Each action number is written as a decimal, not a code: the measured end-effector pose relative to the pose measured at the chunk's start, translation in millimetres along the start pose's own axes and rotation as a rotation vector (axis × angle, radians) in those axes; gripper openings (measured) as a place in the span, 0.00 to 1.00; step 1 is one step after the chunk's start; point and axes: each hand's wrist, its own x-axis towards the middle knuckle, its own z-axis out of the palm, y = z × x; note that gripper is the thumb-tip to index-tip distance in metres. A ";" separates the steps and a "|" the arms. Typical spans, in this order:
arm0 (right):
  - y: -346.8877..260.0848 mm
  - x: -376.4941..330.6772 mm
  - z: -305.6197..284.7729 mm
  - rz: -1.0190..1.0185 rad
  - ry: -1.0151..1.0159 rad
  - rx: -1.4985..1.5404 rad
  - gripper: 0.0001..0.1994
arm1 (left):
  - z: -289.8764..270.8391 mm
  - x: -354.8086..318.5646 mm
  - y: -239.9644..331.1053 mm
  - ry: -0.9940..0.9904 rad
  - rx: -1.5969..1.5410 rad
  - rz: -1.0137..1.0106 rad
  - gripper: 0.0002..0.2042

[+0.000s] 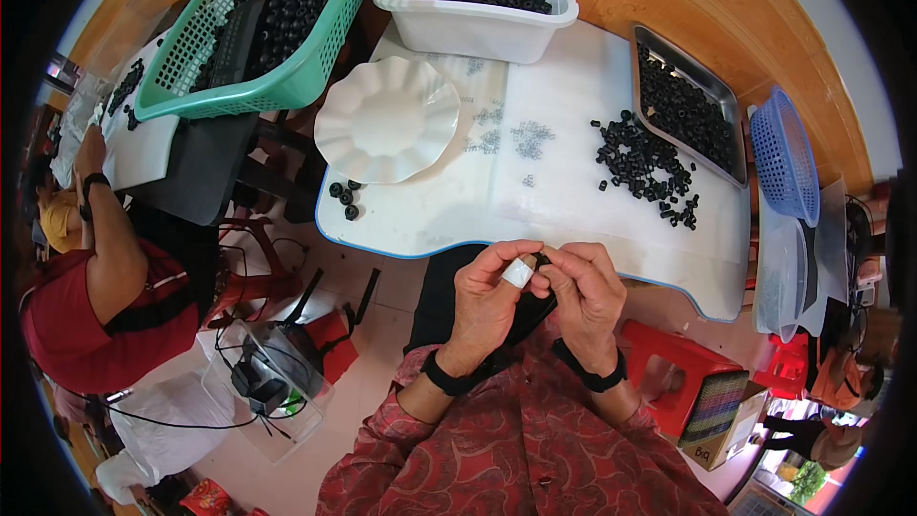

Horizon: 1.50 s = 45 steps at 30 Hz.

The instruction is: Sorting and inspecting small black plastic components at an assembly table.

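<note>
My left hand (485,298) and my right hand (587,298) meet in front of my body, just off the table's near edge. Their fingertips pinch together around a small black part (543,263), mostly hidden by the fingers. White tape (519,272) is wrapped around my left thumb. On the table (458,210), a loose pile of small black cylindrical pieces (640,158) lies ahead of my right hand. Several larger black round pieces (349,199) sit near the left edge, beside a white scalloped plate (387,119).
A white tub (478,24) of black pieces stands at the back; a metal tray (735,167) of them is at right. Left is a green basket (258,96). Beyond the right edge is a blue basket (785,158). A red stool (659,354) stands below. Another person (105,325) sits left.
</note>
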 end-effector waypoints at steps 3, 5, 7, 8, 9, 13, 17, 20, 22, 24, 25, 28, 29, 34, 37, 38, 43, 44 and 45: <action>-1.0 0.8 -0.9 -0.010 -0.009 0.008 0.10 | -0.7 -0.1 -0.7 -0.004 0.016 0.018 0.11; -1.7 1.1 -1.7 0.049 -0.041 0.019 0.10 | -0.6 -0.3 -0.6 0.022 0.041 0.010 0.11; 0.1 1.0 -2.9 0.062 -0.043 0.022 0.09 | 2.0 -1.6 -1.0 0.048 0.054 -0.010 0.11; 1.5 0.9 -3.4 0.074 -0.045 0.025 0.09 | 3.1 -2.1 -0.8 0.074 0.067 -0.029 0.11; 3.3 1.0 -4.3 0.075 -0.045 0.024 0.09 | 4.2 -2.4 0.0 0.073 0.066 -0.030 0.11; 3.5 2.0 -6.5 0.077 -0.036 0.069 0.08 | 7.2 -3.8 4.0 0.052 0.127 -0.008 0.11; -2.3 6.2 -9.3 0.120 -0.064 0.144 0.08 | 7.2 -3.4 4.5 0.041 0.166 0.042 0.11; 1.9 4.7 -10.8 0.124 -0.078 0.137 0.07 | 7.7 -2.6 3.9 0.052 0.162 0.046 0.11; -4.0 7.6 -12.0 0.116 -0.086 0.104 0.07 | 6.0 -2.5 3.9 0.045 0.152 0.040 0.11; -5.2 8.2 -12.5 0.107 -0.093 0.071 0.07 | 4.2 -2.1 3.6 0.036 0.142 0.034 0.11; -3.8 7.6 -12.9 0.088 -0.092 0.035 0.08 | 3.1 -1.7 2.8 0.034 0.135 0.030 0.10; -3.7 7.6 -13.9 0.067 -0.096 -0.022 0.08 | 2.9 -1.6 3.4 0.028 0.143 0.031 0.10; -4.2 7.9 -14.2 0.064 -0.100 -0.043 0.08 | 3.0 -1.5 3.7 0.026 0.159 0.035 0.10; -8.6 10.1 -14.3 0.003 -0.111 -0.121 0.08 | 3.1 -1.3 5.5 0.006 0.254 0.092 0.09; -8.6 9.6 -13.6 -0.022 -0.116 -0.133 0.08 | 3.9 -1.8 8.6 0.009 0.332 0.106 0.09; -8.5 9.2 -13.2 -0.020 -0.118 -0.128 0.08 | 3.9 -1.9 9.0 0.015 0.353 0.103 0.09; -9.7 7.7 -10.0 0.053 -0.110 -0.071 0.08 | 4.5 -3.2 7.9 0.024 0.194 0.012 0.09; -8.1 6.6 -9.3 0.070 -0.100 -0.049 0.07 | 6.1 -3.4 9.2 0.044 0.286 0.014 0.09; -9.3 7.5 -9.3 0.071 -0.102 -0.050 0.07 | 6.0 -3.5 9.6 0.045 0.285 0.014 0.09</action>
